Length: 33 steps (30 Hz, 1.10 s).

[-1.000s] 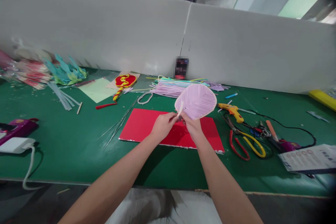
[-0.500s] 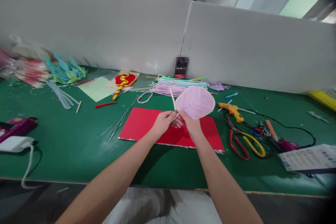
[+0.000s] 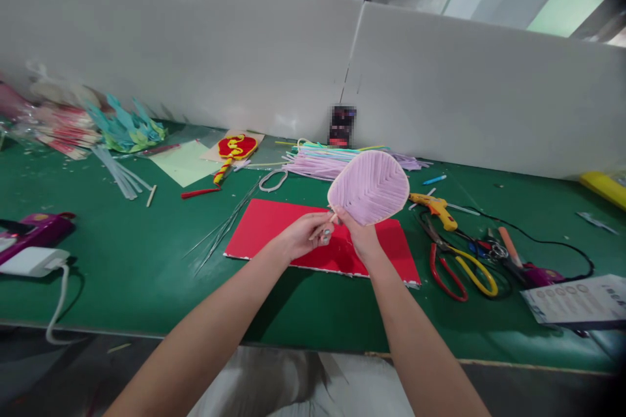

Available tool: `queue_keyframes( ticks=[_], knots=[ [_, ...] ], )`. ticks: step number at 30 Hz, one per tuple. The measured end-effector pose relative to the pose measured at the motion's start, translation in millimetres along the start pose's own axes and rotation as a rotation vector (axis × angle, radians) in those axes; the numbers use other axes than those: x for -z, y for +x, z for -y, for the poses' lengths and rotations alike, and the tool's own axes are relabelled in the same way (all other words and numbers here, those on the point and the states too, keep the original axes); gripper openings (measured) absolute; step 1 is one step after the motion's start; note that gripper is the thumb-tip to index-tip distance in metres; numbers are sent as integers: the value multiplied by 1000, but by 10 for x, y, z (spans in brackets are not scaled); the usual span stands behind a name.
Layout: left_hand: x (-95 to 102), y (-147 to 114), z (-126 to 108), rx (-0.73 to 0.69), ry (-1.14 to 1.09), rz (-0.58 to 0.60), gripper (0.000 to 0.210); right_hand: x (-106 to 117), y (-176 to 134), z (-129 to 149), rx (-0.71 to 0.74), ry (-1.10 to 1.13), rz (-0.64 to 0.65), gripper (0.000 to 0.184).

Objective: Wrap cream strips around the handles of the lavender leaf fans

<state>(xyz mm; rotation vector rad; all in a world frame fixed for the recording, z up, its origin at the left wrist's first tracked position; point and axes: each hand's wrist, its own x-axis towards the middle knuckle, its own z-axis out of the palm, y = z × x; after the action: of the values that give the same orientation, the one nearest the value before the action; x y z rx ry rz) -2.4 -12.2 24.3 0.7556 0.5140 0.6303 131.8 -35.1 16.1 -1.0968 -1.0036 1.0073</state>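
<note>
A round hand fan (image 3: 369, 187), covered in lilac pipe cleaners laid in a leaf-like pattern with a pale edge, is held up over a red board (image 3: 268, 228). My right hand (image 3: 359, 234) grips the fan at its lower edge, thumb on the face. Close beside it, my left hand (image 3: 313, 234) is closed, with its fingertips pinched at the fan's short pale handle (image 3: 333, 217). Most of the handle is hidden by the fingers. Behind the fan lies a bundle of lilac and mint pipe cleaners (image 3: 313, 161).
To the right lie a yellow glue gun (image 3: 437, 210), pliers (image 3: 452, 260) with red and yellow handles, and a blue pen (image 3: 434, 180). A red-and-yellow fan (image 3: 236, 147), thin wires (image 3: 222, 231) and glue sticks (image 3: 120, 172) lie left. A grey partition (image 3: 220, 58) stands behind.
The fan has risen slightly and turned more face-on. The pale strip that stuck up from my left hand no longer shows; that hand has turned and its fingers have curled lower.
</note>
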Motion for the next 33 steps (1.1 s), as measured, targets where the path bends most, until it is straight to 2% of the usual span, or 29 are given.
queue_keyframes(
  ticks=[4, 7, 11, 14, 17, 20, 23, 26, 29, 31, 33],
  knots=[
    [-53, 17, -3, -151, 9, -68, 16, -7, 20, -22, 32, 126, 55, 17],
    [-53, 23, -73, -343, 99, -205, 17, -9, 46, 2, -30, 199, 76, 27],
    [-15, -21, -183, -591, 531, -490, 23, -13, 48, 44, -76, 151, 105, 38],
    [9, -63, -174, -699, 966, -623, 24, -21, 33, 40, -76, 186, 155, 39],
    [20, -76, -110, -716, 1349, -607, 23, -25, 36, 14, -62, 309, 103, 31],
    [9, -65, -58, -664, 1496, -532, 22, -25, 59, 8, -74, 399, -25, 26],
    [-20, -44, -26, -633, 1389, -455, 27, -19, 84, 20, -51, 436, -73, 30],
    [-54, -9, 3, -574, 1091, -364, 32, -4, 104, 19, -27, 451, -59, 31],
    [-90, 21, 20, -422, 745, -213, 32, 13, 113, 10, -23, 442, -25, 27],
    [-116, 25, 20, -341, 586, -119, 31, 18, 113, 11, -16, 424, -11, 26],
    [-140, 17, 17, -311, 497, -72, 31, 18, 109, 18, -12, 414, -8, 26]
  ],
)
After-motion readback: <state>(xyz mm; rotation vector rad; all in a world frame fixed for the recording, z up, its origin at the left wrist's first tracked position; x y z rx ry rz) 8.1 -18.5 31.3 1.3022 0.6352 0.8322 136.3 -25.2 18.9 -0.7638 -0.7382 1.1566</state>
